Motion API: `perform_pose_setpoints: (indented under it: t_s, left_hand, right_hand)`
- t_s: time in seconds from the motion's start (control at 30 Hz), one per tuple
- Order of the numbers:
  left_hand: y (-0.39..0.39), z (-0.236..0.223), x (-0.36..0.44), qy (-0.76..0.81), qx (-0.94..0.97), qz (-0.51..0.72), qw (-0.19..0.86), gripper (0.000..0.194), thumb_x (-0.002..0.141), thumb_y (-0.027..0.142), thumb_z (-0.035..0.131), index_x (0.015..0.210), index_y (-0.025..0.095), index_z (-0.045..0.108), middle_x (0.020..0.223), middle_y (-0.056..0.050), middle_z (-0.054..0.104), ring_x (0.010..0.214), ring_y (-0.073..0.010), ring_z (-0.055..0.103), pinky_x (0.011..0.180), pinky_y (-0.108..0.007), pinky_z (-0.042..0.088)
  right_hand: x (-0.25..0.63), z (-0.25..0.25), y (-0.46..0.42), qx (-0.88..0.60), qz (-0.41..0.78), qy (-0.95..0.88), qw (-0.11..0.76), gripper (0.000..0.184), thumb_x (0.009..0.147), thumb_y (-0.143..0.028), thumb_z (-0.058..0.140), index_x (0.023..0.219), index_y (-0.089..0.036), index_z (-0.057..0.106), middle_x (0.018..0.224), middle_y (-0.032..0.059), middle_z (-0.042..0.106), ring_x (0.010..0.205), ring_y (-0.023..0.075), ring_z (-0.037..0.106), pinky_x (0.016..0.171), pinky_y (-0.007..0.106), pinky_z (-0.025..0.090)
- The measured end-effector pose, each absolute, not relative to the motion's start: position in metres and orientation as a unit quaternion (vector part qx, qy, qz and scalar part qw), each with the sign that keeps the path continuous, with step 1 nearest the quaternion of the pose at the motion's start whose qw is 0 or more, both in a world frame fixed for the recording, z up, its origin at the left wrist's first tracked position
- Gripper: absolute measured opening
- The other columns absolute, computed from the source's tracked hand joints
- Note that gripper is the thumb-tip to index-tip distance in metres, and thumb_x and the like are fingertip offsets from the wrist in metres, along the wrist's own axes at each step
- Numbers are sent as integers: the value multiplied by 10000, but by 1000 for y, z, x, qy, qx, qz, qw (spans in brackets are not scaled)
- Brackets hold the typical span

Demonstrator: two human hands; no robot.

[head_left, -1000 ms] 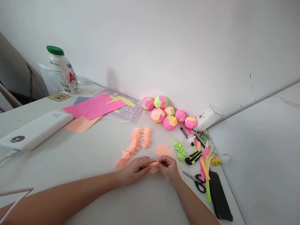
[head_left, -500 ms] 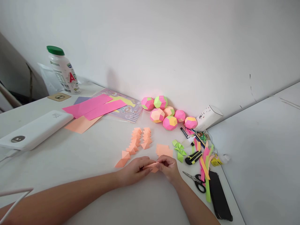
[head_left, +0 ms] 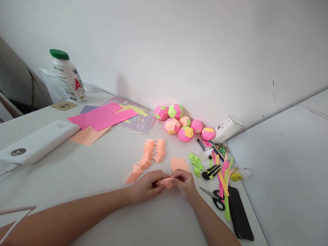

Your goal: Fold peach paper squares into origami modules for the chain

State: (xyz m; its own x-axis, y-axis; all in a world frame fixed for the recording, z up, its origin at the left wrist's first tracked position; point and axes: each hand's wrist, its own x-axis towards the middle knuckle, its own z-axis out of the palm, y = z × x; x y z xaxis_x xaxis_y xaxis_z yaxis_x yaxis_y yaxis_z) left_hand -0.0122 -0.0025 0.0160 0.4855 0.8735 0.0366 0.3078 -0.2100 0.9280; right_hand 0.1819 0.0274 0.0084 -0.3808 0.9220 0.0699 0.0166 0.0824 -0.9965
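My left hand [head_left: 146,186] and my right hand [head_left: 185,183] meet low on the white table [head_left: 84,171], both pinching a small orange paper piece [head_left: 167,182] between fingertips. Just beyond the hands lie flat orange paper squares [head_left: 179,164]. Two rows of folded orange units [head_left: 153,150] run away from me, and two more folded orange pieces [head_left: 135,173] rest to the left of my left hand.
Several pink-green paper balls [head_left: 180,123] sit by the wall. Right of my hands lie scissors [head_left: 214,197], a utility knife [head_left: 211,172], coloured paper strips [head_left: 223,177], green folded bits [head_left: 195,162] and a black phone [head_left: 239,216]. Pink sheets [head_left: 102,117], a white power bank [head_left: 38,141] and a bottle [head_left: 67,77] stand left.
The fingers have shifted slightly on the orange piece, which now lies more tucked between both hands. The hands stay in the same spot.
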Motion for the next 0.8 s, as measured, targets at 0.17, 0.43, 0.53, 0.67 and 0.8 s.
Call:
perform_pose_setpoints:
  t_s: [0.17,0.43,0.53,0.67,0.8]
  left_hand:
    - [-2,16,-12,447,644,310,538,259,808,322,500,1014,211,613,801,-11,568,706,-158,543,577,-246,430]
    - [0,20,-11,458,554,320,617,284,790,403,514,962,212,636,778,-9,600,687,-168,570,537,-235,432]
    - [0,23,-11,457,560,323,611,283,778,429,533,917,215,655,787,-15,612,691,-174,570,531,-236,422]
    - [-1,25,-10,442,558,329,620,279,777,434,539,897,216,665,751,-10,614,656,-164,558,513,-232,407]
    - [-1,25,-10,435,555,330,628,269,772,415,552,910,216,670,759,-10,625,665,-166,572,524,-236,420]
  right_hand:
    - [181,11,26,-387,545,-621,409,165,712,-328,710,652,-188,647,614,-8,553,579,127,481,552,250,388]
    - [180,13,19,-405,524,-628,409,239,859,-401,520,811,-182,603,685,2,531,569,115,472,533,227,405]
    - [178,13,16,-383,468,-685,405,206,816,-384,584,893,-193,605,782,31,571,669,145,525,584,245,440]
    - [173,15,16,-375,400,-732,403,112,805,-301,609,804,-192,637,736,35,585,673,155,544,594,264,453]
    - [172,16,17,-361,371,-743,424,96,795,-278,622,798,-188,656,796,63,593,731,177,573,623,282,483]
